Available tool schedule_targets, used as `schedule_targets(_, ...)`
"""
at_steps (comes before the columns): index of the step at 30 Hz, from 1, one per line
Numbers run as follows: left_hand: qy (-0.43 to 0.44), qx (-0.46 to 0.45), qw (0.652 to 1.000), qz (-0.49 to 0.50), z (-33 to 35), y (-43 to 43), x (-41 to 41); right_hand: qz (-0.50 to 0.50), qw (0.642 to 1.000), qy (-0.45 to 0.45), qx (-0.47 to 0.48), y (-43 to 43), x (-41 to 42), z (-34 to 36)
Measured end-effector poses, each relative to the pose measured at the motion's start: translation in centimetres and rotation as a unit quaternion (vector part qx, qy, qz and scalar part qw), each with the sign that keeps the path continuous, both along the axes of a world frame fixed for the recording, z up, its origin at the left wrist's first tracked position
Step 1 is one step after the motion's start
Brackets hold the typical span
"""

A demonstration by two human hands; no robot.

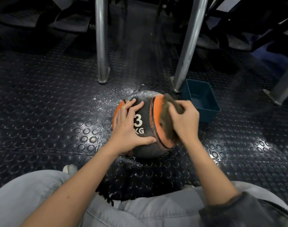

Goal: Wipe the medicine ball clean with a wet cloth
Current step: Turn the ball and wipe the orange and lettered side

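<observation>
Steadying the medicine ball (144, 112) on the floor (49, 112), the left hand (130, 126) lies flat, fingers spread; the right hand (184, 120) clutches a motion-blurred cloth (166, 126) against it.

My only view looks from the head, forward and steeply down, close over the left hand (126, 128) and right hand (184, 122), with studded black rubber floor (58, 89) beyond them.

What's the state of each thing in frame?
medicine ball, on the floor, top speckled white
cloth, bunched, pressed on the ball's orange panel
left hand, flat on the ball, fingers spread
right hand, grips the cloth, motion-blurred
blue tub, upright, to the right of the ball, contents unclear
floor, speckled white around the ball
</observation>
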State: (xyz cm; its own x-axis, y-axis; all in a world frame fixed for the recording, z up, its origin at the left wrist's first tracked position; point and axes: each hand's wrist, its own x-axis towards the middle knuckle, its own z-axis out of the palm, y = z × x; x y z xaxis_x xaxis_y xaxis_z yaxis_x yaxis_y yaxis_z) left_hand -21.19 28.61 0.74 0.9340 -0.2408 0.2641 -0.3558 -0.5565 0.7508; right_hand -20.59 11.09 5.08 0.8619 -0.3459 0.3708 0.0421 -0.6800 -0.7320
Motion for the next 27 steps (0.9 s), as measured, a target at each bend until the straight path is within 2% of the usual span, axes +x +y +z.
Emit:
schedule_targets(1, 0.002, 0.003, 1.0, -0.001, 0.0, 0.0, 0.1, -0.018, 0.997, 0.026, 0.071, -1.0, 0.4, 0.0)
schedule_targets(3, -0.01, 0.003, 1.0, 0.007, 0.0, -0.2, 0.2, -0.038, 0.994, 0.05, 0.093, -1.3, 0.6, -0.3)
schedule_targets(6, -0.032, -0.012, 0.999, 0.033, -0.4, -0.2, 0.1, 0.003, 1.0, -0.016, 0.011, 1.2, -1.1, -0.7)
schedule_targets(9, -0.013, -0.03, 0.999, 0.038, -0.6, 0.1, 0.0, 0.086, 0.977, -0.089, -0.176, 3.7, -3.0, -1.5)
schedule_targets(11, -0.005, -0.032, 0.999, 0.031, -0.5, 0.2, 0.1, 0.088, 0.97, -0.094, -0.205, 2.9, -2.3, -1.5)
schedule_targets(13, -0.005, -0.018, 0.999, 0.028, -0.2, 0.2, 0.2, 0.044, 0.99, -0.062, -0.119, 1.1, -1.3, -1.4)
schedule_targets(15, -0.002, -0.008, 1.0, 0.028, -0.2, 0.0, 0.3, -0.006, 1.0, -0.017, 0.02, -0.6, -0.4, -1.2)
schedule_targets(17, -0.017, -0.004, 0.999, 0.036, -0.3, -0.3, 0.3, -0.038, 0.998, 0.0, 0.059, -0.6, -0.4, -1.3)
schedule_targets(21, -0.036, -0.025, 0.997, 0.066, -0.7, -0.4, -0.1, 0.025, 0.996, -0.061, -0.059, 1.9, -2.3, -1.7)
schedule_targets(24, -0.022, -0.028, 0.998, 0.059, -1.0, -0.1, -0.3, 0.092, 0.964, -0.116, -0.219, 3.5, -3.5, -2.7)
schedule_targets(26, -0.014, -0.026, 0.998, 0.05, -0.8, -0.2, -0.4, 0.092, 0.961, -0.127, -0.229, 2.9, -3.1, -2.8)
schedule_targets(27, -0.013, -0.019, 0.998, 0.052, -0.7, -0.3, -0.3, 0.078, 0.97, -0.121, -0.194, 2.3, -2.7, -2.8)
